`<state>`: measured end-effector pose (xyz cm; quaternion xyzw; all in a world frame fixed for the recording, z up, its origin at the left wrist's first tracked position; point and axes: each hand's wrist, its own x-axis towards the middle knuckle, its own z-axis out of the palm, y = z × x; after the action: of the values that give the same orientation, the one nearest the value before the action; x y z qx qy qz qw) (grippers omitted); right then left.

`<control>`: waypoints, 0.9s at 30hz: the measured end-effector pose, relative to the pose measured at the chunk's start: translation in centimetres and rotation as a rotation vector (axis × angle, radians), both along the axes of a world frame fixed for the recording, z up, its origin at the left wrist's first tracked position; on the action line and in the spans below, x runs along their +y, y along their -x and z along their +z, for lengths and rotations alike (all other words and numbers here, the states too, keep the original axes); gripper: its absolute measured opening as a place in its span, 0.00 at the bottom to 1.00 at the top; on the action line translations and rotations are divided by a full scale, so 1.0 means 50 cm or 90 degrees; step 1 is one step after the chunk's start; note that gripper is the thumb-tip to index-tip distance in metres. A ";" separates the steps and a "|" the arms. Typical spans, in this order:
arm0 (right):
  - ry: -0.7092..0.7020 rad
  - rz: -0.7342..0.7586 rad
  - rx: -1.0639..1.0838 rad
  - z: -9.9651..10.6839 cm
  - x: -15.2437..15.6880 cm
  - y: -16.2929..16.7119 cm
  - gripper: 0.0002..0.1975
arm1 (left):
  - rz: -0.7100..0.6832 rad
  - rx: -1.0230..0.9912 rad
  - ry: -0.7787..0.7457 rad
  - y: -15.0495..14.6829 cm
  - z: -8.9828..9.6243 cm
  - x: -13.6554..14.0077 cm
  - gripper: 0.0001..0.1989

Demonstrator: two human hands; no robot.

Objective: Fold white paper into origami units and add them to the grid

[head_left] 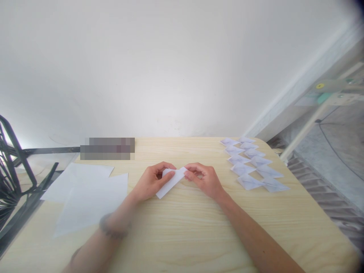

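A small folded piece of white paper (172, 183) is held between my two hands, just above the middle of the wooden table. My left hand (152, 180) pinches its left part, thumb lying across the front and fingers behind. At the paper's upper right corner, my right hand (203, 178) grips it between thumb and fingertips. One end of the folded strip points down toward me at the lower left. The fingers behind the paper are partly hidden.
Two columns of folded white paper shapes (250, 182) lie at the table's right side. Flat white sheets (93, 204) overlap on the left. A blurred-out patch covers something at the back left. A white wall stands behind the wooden table (182, 235); a black metal frame (17, 170) is at far left.
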<state>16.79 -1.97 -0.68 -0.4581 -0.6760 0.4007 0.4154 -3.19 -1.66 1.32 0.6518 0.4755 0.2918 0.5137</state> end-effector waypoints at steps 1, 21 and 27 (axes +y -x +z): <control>0.002 0.005 0.002 0.000 0.000 0.000 0.12 | -0.006 -0.002 0.000 0.000 0.000 0.000 0.14; 0.027 0.117 -0.074 0.016 -0.003 -0.001 0.13 | -0.070 0.033 -0.012 -0.004 0.004 -0.001 0.15; -0.020 0.100 -0.084 0.012 -0.002 0.002 0.10 | -0.076 0.041 -0.027 -0.003 0.007 -0.001 0.15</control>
<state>16.69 -2.07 -0.07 -0.4227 -0.7420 0.3904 0.3441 -3.02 -1.71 1.68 0.6987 0.4462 0.2495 0.5005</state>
